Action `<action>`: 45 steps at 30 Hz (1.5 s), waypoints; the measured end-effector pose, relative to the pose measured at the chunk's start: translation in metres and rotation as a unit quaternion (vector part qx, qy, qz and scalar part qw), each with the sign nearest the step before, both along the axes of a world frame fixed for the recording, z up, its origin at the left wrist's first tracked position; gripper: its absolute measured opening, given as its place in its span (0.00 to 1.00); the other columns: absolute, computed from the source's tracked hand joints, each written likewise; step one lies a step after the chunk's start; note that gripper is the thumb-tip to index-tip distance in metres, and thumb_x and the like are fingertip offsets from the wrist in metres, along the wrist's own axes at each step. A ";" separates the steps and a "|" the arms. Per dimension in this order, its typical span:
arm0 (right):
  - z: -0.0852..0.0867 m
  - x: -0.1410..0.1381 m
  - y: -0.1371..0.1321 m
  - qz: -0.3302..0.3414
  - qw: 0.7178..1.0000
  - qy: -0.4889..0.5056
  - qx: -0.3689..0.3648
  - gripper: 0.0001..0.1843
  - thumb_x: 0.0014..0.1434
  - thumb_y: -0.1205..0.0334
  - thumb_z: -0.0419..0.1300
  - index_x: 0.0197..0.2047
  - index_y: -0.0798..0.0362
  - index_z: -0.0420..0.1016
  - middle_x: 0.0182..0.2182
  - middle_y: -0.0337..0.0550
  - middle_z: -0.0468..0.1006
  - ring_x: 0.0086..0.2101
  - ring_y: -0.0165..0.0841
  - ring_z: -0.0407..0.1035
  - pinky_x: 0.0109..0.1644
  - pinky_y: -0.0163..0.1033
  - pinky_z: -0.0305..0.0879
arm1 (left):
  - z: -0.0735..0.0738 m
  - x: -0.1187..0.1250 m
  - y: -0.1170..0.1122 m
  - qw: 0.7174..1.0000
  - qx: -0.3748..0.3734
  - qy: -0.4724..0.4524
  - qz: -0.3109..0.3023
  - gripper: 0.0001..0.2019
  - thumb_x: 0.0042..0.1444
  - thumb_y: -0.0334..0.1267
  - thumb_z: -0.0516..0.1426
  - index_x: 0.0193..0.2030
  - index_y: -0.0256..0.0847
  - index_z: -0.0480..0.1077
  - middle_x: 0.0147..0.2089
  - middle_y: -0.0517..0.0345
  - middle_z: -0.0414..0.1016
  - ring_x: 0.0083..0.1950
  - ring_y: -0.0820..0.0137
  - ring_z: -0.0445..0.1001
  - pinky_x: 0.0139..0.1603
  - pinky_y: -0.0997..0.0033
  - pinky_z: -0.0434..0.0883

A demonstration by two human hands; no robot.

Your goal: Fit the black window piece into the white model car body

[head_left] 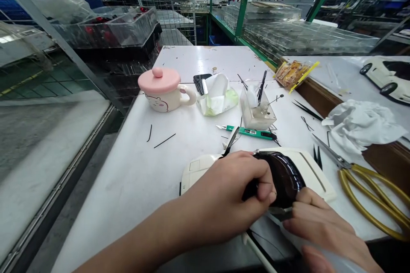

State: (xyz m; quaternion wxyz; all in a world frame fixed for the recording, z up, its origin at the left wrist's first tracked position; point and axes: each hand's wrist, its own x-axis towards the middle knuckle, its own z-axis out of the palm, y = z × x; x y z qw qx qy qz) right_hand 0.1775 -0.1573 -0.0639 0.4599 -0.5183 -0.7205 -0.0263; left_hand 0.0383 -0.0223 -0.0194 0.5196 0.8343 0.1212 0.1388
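Observation:
A cream-white model car body [205,168] with a dark glossy window piece [285,179] lies at the near edge of the white table [134,166]. My left hand [224,198] is closed over the car's middle, fingers curled against the dark window piece. My right hand [320,226] is closed in a pinch on a thin metal blade or tool [280,212], its tip against the lower edge of the window piece. A thin dark strip [231,141] sticks up from behind my left hand.
Gold-handled scissors [368,187] lie at the right, by a crumpled white cloth [361,126]. A green craft knife [248,132], a clear cup of tools [258,108], a tissue pack [218,96] and a pink-lidded mug [163,89] stand further back. Another white model car [387,76] sits far right.

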 end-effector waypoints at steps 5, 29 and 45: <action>-0.008 -0.003 0.000 -0.016 0.999 0.038 0.018 0.13 0.70 0.64 0.48 0.32 0.53 0.64 0.17 0.34 0.63 0.19 0.28 0.62 0.26 0.38 0.54 | 0.000 -0.001 0.001 1.000 0.005 -0.002 -0.007 0.13 0.55 0.21 0.54 0.27 0.41 0.55 0.31 0.63 0.67 0.39 0.73 0.64 0.43 0.73 0.62; -0.007 -0.007 0.001 -0.080 0.991 0.106 0.004 0.18 0.59 0.47 0.61 0.28 0.54 0.76 0.20 0.42 0.68 0.21 0.35 0.66 0.23 0.41 0.59 | 0.001 -0.003 0.002 1.000 0.018 0.005 -0.010 0.11 0.57 0.24 0.53 0.28 0.41 0.57 0.32 0.63 0.70 0.39 0.72 0.65 0.43 0.74 0.63; 0.001 0.002 0.003 -0.004 0.999 -0.010 0.030 0.16 0.68 0.63 0.50 0.28 0.53 0.67 0.16 0.38 0.70 0.17 0.31 0.68 0.21 0.39 0.56 | 0.001 -0.004 0.002 0.999 0.031 0.010 -0.017 0.11 0.56 0.24 0.54 0.28 0.41 0.57 0.33 0.63 0.71 0.40 0.72 0.67 0.44 0.74 0.64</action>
